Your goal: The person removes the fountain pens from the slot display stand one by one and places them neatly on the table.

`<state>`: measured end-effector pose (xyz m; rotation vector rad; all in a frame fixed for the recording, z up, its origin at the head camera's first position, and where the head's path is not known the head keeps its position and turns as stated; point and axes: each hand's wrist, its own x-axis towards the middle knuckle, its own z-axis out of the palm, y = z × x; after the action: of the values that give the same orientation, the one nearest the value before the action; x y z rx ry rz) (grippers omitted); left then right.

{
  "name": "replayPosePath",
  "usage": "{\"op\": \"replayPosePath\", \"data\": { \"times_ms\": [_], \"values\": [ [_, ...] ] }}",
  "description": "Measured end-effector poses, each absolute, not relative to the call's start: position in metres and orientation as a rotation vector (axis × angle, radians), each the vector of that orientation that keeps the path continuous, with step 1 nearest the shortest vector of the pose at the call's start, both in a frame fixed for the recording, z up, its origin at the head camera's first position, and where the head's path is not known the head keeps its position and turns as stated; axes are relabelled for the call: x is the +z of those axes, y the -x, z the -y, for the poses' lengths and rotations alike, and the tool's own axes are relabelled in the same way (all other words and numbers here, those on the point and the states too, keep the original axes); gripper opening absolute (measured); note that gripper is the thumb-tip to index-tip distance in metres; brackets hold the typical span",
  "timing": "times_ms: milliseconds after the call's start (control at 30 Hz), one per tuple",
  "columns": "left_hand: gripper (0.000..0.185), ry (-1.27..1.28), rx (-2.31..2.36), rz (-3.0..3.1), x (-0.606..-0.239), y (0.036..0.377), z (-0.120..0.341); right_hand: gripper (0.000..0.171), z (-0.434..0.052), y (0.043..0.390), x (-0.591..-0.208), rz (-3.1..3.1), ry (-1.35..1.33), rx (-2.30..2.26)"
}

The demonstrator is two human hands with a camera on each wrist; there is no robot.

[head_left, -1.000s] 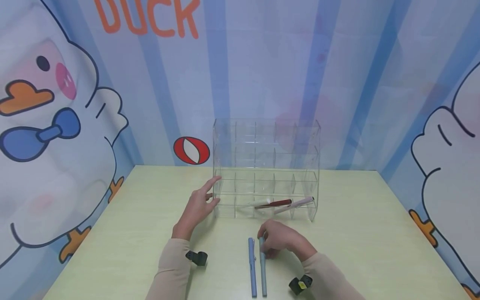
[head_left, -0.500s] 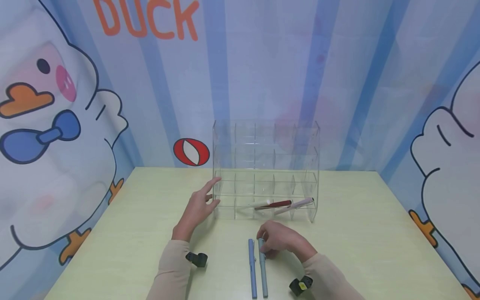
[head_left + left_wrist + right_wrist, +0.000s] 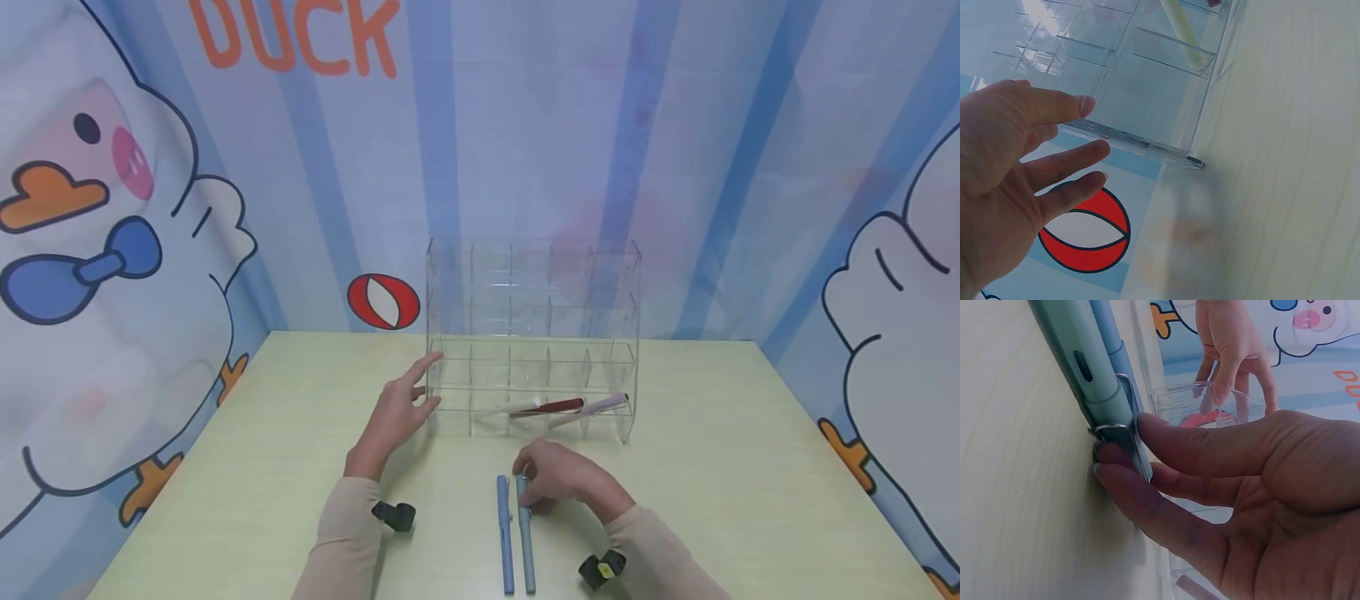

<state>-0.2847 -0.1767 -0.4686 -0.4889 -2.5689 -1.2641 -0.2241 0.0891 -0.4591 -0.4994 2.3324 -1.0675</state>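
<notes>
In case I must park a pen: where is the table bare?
The table is bare right of the clear rack and right sleeve, and between the left hand and the left curtain. Crowded: in front of the rack, where the right hand pinches the green pen beside the blue pen.

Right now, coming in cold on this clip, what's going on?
A person's right hand pinches the far end of a green pen, next to a blue pen on the table. Their left hand touches the side of a clear rack, where a red pen, a lilac pen and a whitish pen slant across the bottom row.
</notes>
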Motion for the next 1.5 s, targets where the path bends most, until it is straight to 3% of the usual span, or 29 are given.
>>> {"op": "replayPosePath", "data": {
  "times_ms": [600, 1033, 1500],
  "values": [
    [0.071, 0.487, -1.243, 2.574, -0.468, 0.284, 0.177, 0.048, -0.094, 0.223, -0.452, -2.350, 0.467, -1.129],
    [0.074, 0.462, -1.242, 2.583, -0.468, 0.285, 0.176, 0.029, -0.103, 0.218, -0.420, -2.383, 0.568, -1.203],
    [0.074, 0.468, -1.253, 2.575, -0.469, 0.285, 0.176, 0.025, -0.115, 0.220, -0.403, -2.462, 0.593, -1.276]
  ]
}}
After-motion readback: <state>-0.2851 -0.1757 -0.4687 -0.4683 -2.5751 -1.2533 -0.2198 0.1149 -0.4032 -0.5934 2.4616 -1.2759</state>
